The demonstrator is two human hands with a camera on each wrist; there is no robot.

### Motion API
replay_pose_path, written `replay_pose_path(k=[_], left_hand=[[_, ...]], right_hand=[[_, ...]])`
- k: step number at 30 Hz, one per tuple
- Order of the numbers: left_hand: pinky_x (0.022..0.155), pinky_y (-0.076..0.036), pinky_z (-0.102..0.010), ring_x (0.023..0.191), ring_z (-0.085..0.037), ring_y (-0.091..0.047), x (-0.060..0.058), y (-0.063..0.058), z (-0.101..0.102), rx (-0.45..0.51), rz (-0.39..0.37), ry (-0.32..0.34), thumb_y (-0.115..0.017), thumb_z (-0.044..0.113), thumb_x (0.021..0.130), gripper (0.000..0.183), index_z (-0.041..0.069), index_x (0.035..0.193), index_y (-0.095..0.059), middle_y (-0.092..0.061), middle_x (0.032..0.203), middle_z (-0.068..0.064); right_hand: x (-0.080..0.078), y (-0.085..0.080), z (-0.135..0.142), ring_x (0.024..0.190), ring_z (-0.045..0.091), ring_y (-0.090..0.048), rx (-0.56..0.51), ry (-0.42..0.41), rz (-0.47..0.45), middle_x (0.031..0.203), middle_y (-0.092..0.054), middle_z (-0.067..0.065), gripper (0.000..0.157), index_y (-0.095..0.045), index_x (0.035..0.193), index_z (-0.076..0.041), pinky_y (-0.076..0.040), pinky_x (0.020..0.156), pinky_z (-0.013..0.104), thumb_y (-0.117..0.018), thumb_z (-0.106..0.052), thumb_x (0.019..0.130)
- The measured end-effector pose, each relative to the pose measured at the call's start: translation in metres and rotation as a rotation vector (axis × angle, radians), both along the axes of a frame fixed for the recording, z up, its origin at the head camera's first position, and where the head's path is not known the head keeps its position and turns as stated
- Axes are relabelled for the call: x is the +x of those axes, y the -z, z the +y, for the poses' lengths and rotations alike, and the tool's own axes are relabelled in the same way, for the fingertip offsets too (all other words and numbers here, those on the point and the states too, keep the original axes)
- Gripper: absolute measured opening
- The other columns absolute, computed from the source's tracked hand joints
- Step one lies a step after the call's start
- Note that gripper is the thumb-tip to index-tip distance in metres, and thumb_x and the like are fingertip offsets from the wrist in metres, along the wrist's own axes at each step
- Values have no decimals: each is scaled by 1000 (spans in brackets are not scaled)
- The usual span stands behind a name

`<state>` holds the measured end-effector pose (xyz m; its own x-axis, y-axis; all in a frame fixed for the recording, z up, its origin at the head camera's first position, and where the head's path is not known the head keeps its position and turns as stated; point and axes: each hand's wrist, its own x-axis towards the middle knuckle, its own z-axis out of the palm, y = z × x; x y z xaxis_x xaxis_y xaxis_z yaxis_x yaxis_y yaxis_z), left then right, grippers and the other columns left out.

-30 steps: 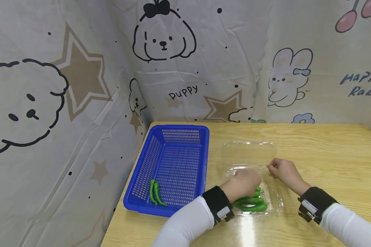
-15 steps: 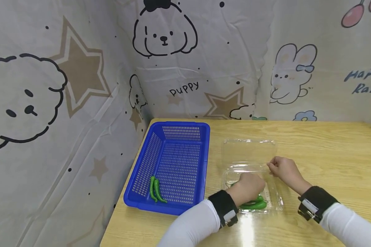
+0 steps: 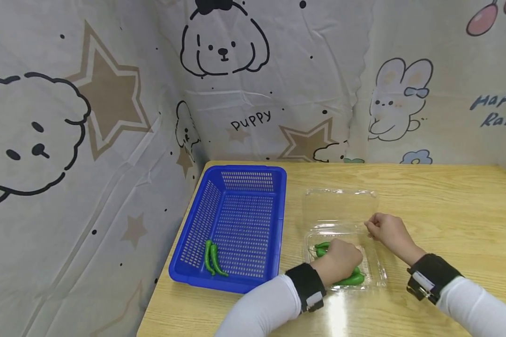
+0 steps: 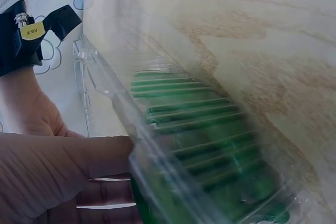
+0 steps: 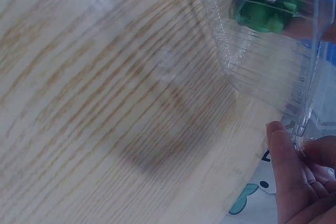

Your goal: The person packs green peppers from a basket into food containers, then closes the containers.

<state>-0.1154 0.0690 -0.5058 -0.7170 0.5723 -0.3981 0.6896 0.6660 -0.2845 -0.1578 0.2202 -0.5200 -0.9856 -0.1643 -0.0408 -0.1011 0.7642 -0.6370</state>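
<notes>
A clear plastic clamshell box [image 3: 375, 262] stands on the table with its lid [image 3: 339, 206] laid back. Inside its base lie several green chili peppers [image 3: 351, 280], partly covered by my left hand [image 3: 341, 260]. That hand reaches down into the box with curled fingers, holding a green chili pepper that is mostly hidden. In the left wrist view, the thumb [image 4: 105, 156] lies by the box wall, with green right beside the fingers. My right hand [image 3: 391, 234] pinches the box's edge near the hinge; thumb and forefinger [image 5: 286, 161] meet on the clear rim in the right wrist view.
A blue plastic basket [image 3: 283, 201] stands left of the box, with two green chili peppers [image 3: 214, 260] near its front left corner. The wooden table [image 3: 447, 196] meets a printed cloth [image 3: 244, 93] at the back and left.
My left hand has shifted slightly right within the box, uncovering peppers at its back left. The right hand keeps its pinch on the edge. The head view has tilted slightly down.
</notes>
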Motion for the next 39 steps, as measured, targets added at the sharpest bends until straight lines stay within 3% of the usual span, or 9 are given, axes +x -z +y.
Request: replay_pose_path(k=[12,16,24,35,39], left_hand=[[58,-47,-25,74,4,-54,-3,2,2,12,-1,49,-62,30,89,10,40,89,-63,-62,91,23],[56,-48,-25,70,0,-52,-4,3,2,55,-2,66,-61,28,90,10,38,90,-61,-61,91,22],[53,-47,-25,70,-1,-52,-6,7,-1,77,-3,48,-63,27,88,11,36,93,-58,-58,91,19],[64,-48,-26,79,-3,-57,-4,4,-6,78,27,54,-64,32,86,18,36,102,-58,-59,98,17],[64,-49,-27,76,-4,-57,-5,4,-9,86,32,59,-58,32,91,11,36,102,-59,-59,95,16]], right_hand=[[-2,-2,-1,55,10,-56,4,-8,-3,61,-60,1,20,-63,83,3,-40,46,25,-55,-12,93],[-2,-3,-1,55,10,-55,14,-11,2,61,-59,1,19,-63,82,3,-39,45,24,-55,-12,93],[-1,-2,-3,54,10,-54,22,-17,21,59,-58,0,19,-62,80,2,-38,44,24,-56,-11,92],[-1,-1,-5,53,11,-52,18,-10,23,59,-58,0,19,-63,80,2,-37,44,23,-56,-11,92],[0,0,-5,53,11,-52,26,-16,23,59,-58,0,19,-63,80,1,-36,44,24,-55,-11,93]])
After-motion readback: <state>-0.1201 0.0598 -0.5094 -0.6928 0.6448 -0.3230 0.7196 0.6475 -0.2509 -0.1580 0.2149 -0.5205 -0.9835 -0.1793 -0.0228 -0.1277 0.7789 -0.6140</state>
